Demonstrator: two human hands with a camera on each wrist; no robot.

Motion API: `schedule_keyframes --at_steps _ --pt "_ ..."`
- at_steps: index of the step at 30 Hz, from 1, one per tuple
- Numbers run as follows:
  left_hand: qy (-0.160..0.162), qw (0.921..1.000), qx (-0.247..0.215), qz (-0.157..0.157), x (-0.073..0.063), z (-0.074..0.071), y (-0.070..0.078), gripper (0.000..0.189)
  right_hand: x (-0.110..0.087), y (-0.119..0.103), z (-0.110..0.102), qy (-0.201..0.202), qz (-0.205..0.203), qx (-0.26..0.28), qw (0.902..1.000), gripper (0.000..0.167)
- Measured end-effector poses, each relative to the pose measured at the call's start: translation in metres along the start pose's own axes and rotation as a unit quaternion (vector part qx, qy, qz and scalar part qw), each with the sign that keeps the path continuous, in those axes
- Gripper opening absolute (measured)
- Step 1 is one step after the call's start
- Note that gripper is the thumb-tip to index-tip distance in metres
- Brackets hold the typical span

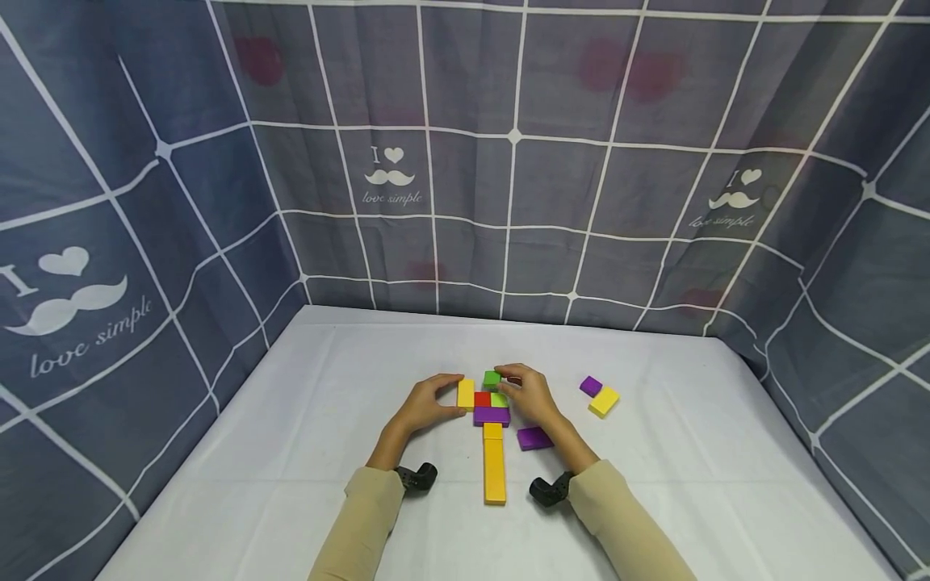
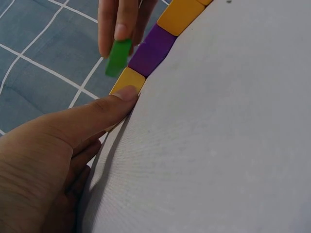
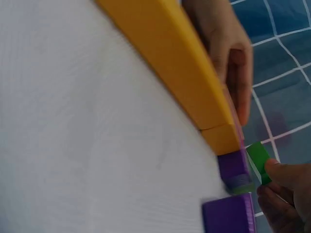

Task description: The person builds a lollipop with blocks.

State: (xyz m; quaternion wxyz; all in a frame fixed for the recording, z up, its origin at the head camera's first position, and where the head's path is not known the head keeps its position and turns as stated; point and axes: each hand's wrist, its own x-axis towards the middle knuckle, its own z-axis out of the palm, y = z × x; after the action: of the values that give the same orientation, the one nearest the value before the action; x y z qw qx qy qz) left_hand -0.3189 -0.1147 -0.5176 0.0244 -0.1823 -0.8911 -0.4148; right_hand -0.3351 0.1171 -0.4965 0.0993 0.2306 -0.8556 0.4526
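Note:
My left hand (image 1: pixel 427 401) pinches a yellow block (image 1: pixel 466 394) between thumb and fingers at the left end of a flat arrangement. Beside that block lie a red block (image 1: pixel 482 399) and a light green block (image 1: pixel 499 400). A purple block (image 1: pixel 492 415) sits below those two, and a small yellow block (image 1: pixel 492 431) and a long yellow block (image 1: pixel 494 472) run from it toward me. My right hand (image 1: pixel 532 395) pinches a green block (image 3: pixel 259 161) just above the light green one. In the left wrist view the green block is tilted and slightly blurred.
Near my right forearm lies a loose purple block (image 1: pixel 534 438). Farther right, a small purple block (image 1: pixel 591 386) and a yellow block (image 1: pixel 604 402) lie close together on the white tabletop (image 1: pixel 676 484). A grey checked curtain (image 1: pixel 465 177) surrounds the back and sides.

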Motion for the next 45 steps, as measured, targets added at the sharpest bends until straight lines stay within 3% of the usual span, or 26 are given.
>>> schedule_keyframes --at_steps 5,16,24,34,39,45 --pt "-0.001 0.9999 0.005 0.011 0.0 0.0 0.0 0.064 0.001 0.001 0.006 -0.022 -0.013 -0.037 0.999 0.03" --pt "-0.003 0.9999 -0.001 0.011 0.0 0.0 0.0 0.064 -0.001 0.002 0.009 -0.041 -0.018 -0.062 0.9971 0.03" --pt "-0.005 0.9999 -0.006 0.01 0.0 0.0 0.0 0.065 -0.002 0.002 0.011 -0.06 0.007 -0.078 0.9951 0.032" --pt "-0.003 1.0 0.002 0.006 -0.001 -0.001 0.001 0.064 -0.001 0.001 0.014 -0.07 0.008 -0.089 0.9935 0.035" --pt "-0.002 1.0 0.0 0.007 -0.001 -0.001 0.001 0.064 -0.002 0.003 0.011 -0.062 0.003 -0.078 0.995 0.037" --pt "-0.003 1.0 0.001 -0.001 -0.001 0.0 0.001 0.065 -0.012 0.006 -0.005 -0.022 0.002 -0.061 0.9979 0.032"
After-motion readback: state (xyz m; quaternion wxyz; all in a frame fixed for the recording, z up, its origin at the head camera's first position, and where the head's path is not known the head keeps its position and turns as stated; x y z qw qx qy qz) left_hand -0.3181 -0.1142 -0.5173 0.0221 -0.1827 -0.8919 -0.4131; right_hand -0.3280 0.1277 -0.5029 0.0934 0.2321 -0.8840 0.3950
